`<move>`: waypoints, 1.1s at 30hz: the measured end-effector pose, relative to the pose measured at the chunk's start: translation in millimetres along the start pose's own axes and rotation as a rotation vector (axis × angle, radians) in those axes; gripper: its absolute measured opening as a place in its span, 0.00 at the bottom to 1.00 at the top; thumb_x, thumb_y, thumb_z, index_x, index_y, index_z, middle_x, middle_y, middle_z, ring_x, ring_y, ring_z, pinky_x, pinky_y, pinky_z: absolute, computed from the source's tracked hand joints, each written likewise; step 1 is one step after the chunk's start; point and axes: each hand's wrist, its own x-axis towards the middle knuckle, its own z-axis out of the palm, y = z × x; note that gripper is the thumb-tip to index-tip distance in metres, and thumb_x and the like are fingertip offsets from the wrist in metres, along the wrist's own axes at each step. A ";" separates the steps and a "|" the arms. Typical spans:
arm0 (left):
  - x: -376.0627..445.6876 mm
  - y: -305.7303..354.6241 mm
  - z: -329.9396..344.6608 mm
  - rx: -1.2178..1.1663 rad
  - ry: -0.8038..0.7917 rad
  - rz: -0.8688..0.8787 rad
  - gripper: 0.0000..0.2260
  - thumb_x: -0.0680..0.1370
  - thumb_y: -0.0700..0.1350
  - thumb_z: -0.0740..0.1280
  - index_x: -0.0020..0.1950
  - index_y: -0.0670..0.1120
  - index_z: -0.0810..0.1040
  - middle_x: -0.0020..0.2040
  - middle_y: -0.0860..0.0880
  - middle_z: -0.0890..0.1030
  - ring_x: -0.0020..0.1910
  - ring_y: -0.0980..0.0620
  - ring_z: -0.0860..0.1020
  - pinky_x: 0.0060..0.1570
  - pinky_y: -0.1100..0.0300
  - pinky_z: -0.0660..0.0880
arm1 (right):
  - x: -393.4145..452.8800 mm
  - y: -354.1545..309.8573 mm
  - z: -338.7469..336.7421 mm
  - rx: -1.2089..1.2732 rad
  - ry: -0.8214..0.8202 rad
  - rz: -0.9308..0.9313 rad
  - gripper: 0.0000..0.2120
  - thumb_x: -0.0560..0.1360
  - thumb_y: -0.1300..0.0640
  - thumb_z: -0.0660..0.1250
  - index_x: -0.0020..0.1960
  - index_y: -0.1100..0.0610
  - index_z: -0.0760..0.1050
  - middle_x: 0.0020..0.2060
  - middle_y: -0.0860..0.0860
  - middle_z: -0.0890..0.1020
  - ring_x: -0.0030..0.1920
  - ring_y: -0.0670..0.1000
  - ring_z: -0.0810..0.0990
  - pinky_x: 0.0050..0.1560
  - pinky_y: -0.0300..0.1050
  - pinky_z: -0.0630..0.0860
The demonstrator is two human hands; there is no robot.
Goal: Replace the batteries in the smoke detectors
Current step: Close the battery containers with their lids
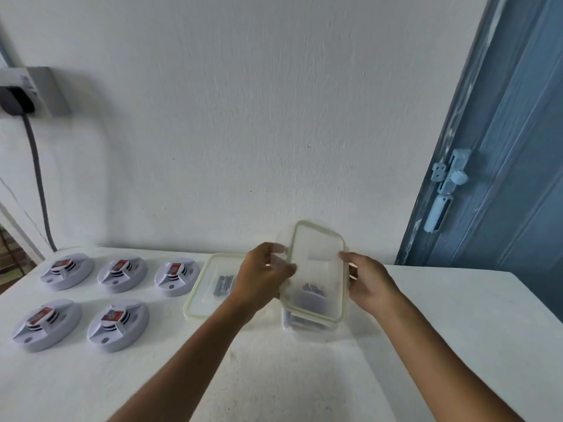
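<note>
Several white smoke detectors lie on the white table at the left, each with a red-labelled battery on top; the nearest one (118,327) is in the front row. A clear plastic box (307,324) with dark batteries inside stands at the middle right. Its clear lid (316,269) is tilted up above the box. My left hand (262,278) grips the lid's left edge and my right hand (370,283) grips its right edge. A second clear box (201,296), with a few dark batteries (222,286), sits just left of my left hand.
A white wall rises behind the table. A blue door (502,178) with a pale latch stands at the right. A wall socket with a black plug (15,100) and grey cable hangs at the far left. The table's right edge runs near the door.
</note>
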 end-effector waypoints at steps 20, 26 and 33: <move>8.0 -54.9 15.3 0.675 -0.017 -0.066 0.20 0.78 0.48 0.67 0.70 0.47 0.70 0.59 0.44 0.77 0.39 0.54 0.82 0.44 0.63 0.79 | 40.2 37.0 -23.4 -0.905 0.120 -0.240 0.27 0.74 0.61 0.71 0.71 0.60 0.69 0.58 0.58 0.77 0.51 0.54 0.80 0.49 0.44 0.76; 2.9 -63.8 12.3 0.878 -0.273 0.411 0.28 0.74 0.58 0.70 0.72 0.52 0.70 0.76 0.51 0.64 0.76 0.53 0.58 0.74 0.52 0.58 | 7.6 27.6 -23.7 -1.423 -0.318 -0.382 0.42 0.67 0.39 0.74 0.76 0.47 0.61 0.78 0.48 0.47 0.78 0.53 0.40 0.76 0.54 0.47; 5.1 -84.7 16.2 0.943 -0.323 0.693 0.32 0.65 0.55 0.79 0.66 0.44 0.76 0.68 0.44 0.75 0.69 0.43 0.72 0.67 0.48 0.67 | -6.1 36.1 -13.2 -1.906 -0.441 -0.441 0.53 0.67 0.39 0.74 0.79 0.54 0.46 0.79 0.51 0.43 0.77 0.51 0.37 0.75 0.51 0.37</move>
